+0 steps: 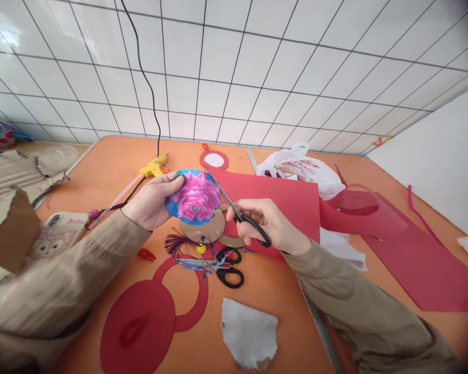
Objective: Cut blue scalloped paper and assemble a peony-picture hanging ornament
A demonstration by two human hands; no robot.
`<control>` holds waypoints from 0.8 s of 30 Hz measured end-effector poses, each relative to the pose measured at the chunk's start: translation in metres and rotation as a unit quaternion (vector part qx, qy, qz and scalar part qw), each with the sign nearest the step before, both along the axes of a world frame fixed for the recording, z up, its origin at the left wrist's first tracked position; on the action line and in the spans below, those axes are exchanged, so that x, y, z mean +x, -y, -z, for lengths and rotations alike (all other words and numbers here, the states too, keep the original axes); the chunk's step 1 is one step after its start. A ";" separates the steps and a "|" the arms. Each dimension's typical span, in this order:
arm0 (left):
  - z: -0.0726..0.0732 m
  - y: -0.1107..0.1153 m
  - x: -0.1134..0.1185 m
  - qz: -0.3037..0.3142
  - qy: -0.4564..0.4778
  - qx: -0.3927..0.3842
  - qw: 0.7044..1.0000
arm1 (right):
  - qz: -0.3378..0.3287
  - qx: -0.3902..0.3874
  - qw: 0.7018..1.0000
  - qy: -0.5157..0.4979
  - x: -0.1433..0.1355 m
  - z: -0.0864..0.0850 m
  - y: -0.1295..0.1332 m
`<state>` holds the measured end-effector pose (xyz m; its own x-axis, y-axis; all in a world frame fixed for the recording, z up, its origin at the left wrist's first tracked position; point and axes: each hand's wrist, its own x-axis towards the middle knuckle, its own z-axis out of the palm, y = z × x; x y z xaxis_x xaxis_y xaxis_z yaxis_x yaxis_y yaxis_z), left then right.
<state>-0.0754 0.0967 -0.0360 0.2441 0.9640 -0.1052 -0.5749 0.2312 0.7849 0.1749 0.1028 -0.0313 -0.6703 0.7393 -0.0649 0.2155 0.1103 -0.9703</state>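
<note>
My left hand (153,200) pinches the left edge of a round blue piece with a pink flower picture (197,196). In my right hand (259,221) is a pair of scissors with black handles (253,226); its blades reach the flower piece's upper right edge. Beneath the piece lie a brown cardboard disc (203,228) and a purple tassel (178,242) with a yellow bead. A second pair of scissors (231,277) rests on the table among blue scraps. Closer to me are a red disc (140,327) and a red ring (205,283).
A yellow glue gun (154,166) with a black cord lies at the back left, near a phone (58,235) and torn cardboard (11,228). Red sheets (273,202) spread to the right below a white plastic bag (304,169). A white scrap (249,332) lies in front.
</note>
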 end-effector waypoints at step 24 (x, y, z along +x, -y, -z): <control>-0.004 0.003 -0.001 0.058 -0.027 0.000 0.998 | -0.055 -0.012 0.998 -0.033 0.004 0.000 0.000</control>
<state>-0.0762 0.0941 -0.0320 0.3472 0.9300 -0.1205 -0.5013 0.2927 0.8143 0.1792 0.1027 -0.0316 -0.7505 0.6599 -0.0345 0.1392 0.1069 -0.9845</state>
